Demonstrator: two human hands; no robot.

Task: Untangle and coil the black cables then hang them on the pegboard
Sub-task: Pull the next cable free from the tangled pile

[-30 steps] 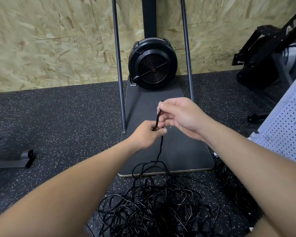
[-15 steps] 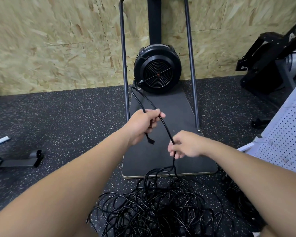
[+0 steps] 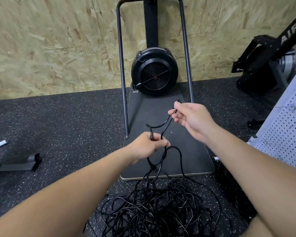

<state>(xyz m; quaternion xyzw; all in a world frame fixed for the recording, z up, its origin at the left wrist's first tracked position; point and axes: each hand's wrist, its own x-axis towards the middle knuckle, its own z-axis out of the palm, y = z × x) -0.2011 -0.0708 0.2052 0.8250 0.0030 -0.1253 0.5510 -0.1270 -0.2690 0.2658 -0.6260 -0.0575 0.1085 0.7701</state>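
Right hand has risen, pinching the cable the left hand grips; "AIR" behind.

I am counting my two hands, left and right, one tangled cable pile, one pegboard, and one fan.

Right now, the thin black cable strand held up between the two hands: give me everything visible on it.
The thin black cable strand, round and rubbery-looking, is lifted above the dark flat machine base. The right hand pinches its upper stretch between thumb and fingertips; from there it sags in a loop to the left hand, which grips several passes bunched together. Below that hand, loops hang and run into the tangled black cable pile on the speckled rubber floor. No plug is clearly visible.
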